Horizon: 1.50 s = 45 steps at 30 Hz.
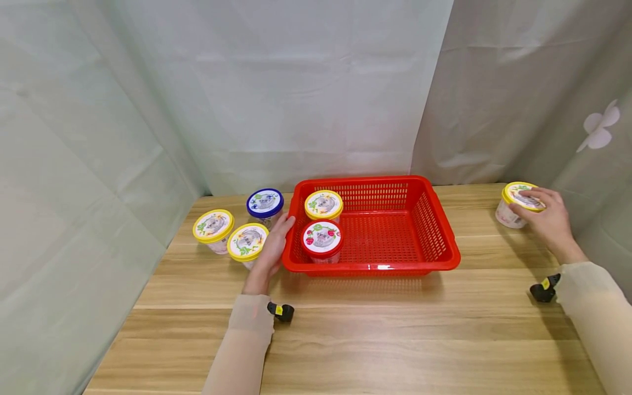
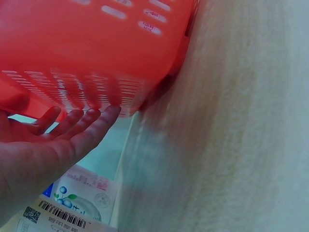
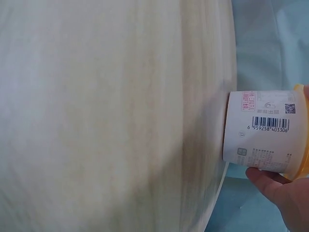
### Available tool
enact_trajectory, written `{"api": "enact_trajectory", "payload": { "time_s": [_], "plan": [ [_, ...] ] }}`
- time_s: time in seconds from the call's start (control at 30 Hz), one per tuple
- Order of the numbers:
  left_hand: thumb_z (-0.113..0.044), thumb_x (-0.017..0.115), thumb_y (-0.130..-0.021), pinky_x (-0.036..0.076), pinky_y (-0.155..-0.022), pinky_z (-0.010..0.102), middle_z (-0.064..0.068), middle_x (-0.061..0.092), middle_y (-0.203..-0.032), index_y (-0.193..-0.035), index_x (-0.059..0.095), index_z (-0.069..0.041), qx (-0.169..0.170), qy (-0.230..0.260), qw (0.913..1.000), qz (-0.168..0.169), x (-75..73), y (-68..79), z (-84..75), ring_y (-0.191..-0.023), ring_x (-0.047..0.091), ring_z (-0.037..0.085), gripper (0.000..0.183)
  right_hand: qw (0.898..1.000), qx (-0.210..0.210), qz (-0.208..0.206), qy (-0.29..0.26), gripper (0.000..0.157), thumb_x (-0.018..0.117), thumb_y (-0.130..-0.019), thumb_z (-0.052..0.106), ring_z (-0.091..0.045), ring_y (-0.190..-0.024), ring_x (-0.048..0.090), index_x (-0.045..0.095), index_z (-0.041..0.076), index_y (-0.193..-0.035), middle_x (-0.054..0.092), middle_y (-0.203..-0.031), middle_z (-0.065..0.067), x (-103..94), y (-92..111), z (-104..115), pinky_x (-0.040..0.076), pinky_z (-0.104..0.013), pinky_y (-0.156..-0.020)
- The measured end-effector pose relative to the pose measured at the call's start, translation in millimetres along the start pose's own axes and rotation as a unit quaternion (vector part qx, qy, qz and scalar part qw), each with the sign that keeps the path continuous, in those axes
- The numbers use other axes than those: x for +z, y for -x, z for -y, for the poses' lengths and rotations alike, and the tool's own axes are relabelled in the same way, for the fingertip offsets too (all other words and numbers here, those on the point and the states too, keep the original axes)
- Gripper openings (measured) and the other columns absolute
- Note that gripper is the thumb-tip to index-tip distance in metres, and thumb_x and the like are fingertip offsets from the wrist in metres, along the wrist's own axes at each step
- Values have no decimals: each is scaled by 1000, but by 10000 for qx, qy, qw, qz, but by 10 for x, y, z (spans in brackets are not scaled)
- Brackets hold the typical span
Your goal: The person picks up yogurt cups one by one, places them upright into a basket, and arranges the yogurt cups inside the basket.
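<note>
At the left side of the red basket (image 1: 377,267) is my left hand (image 1: 271,247), its fingers reaching along the slotted outer wall with fingertips against it. The left wrist view shows those fingers (image 2: 91,128) extended and only slightly bent. Far to the right, my right hand (image 1: 550,219) grips a yellow-lidded paper tub (image 1: 511,214) from above, thumb on one side. That tub stands upright on the table, its barcode facing the right wrist camera. Inside the basket's left end are a yellow-lidded tub (image 1: 323,204) and a red-lidded tub (image 1: 322,238) with strawberries printed on top.
Left of the basket stand a blue-lidded tub (image 1: 265,203) and two yellow-lidded tubs, one (image 1: 213,226) farther left and one (image 1: 248,241) beside my left hand. Pale curtains (image 1: 296,99) hang behind and around the wooden table (image 1: 370,340).
</note>
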<state>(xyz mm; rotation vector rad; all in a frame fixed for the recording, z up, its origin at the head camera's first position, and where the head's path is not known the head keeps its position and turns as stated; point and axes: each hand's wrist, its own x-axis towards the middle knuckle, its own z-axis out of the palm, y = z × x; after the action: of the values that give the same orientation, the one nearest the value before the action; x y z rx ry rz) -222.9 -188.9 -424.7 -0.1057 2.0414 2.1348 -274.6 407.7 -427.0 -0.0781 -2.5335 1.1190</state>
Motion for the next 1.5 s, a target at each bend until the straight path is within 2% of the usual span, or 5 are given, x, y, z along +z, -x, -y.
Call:
{"api": "enact_trajectory", "payload": {
  "time_s": [0.33,0.6,0.83,1.27,1.5],
  "plan": [
    [-46,40,-103,37,-110,45,2,37,-152,-154,29,-26,-23,-28,10000,-55,16,5,-10,-135,40,24,56,9999,75,119,51,54,67,-92,29,-41,-138,27,54,-6,-131,33,-145,-24,-21,6,62,18,-42,-115],
    [-47,41,-103,36,-110,44,2,37,-152,-154,29,-25,40,-9,10000,-73,4,7,1,-135,40,23,56,9999,-18,85,-117,55,68,-92,31,-36,-138,27,55,-5,-131,34,-146,-22,-39,-15,172,18,-37,-115],
    [-42,39,-105,35,-111,46,5,37,-151,-153,29,-20,191,21,9998,50,7,12,3,-136,39,24,54,9997,54,204,-115,60,66,-93,36,-39,-139,24,52,-4,-135,29,-150,-22,-21,-35,211,20,-41,-114],
    [-46,41,-104,36,-110,45,3,35,-153,-154,26,-22,4,-60,10000,-19,15,12,-14,-136,39,23,58,9995,92,268,-116,60,65,-93,37,-38,-138,25,52,-1,-137,28,-151,-20,-16,-31,287,22,-34,-112],
    [-46,39,-104,35,-111,46,5,34,-153,-155,26,-21,58,-79,9999,51,3,16,-14,-137,38,25,58,9997,-10,137,-213,56,67,-92,33,-33,-136,27,54,-1,-135,32,-148,-19,-1,-51,350,23,-27,-107]
  ]
}}
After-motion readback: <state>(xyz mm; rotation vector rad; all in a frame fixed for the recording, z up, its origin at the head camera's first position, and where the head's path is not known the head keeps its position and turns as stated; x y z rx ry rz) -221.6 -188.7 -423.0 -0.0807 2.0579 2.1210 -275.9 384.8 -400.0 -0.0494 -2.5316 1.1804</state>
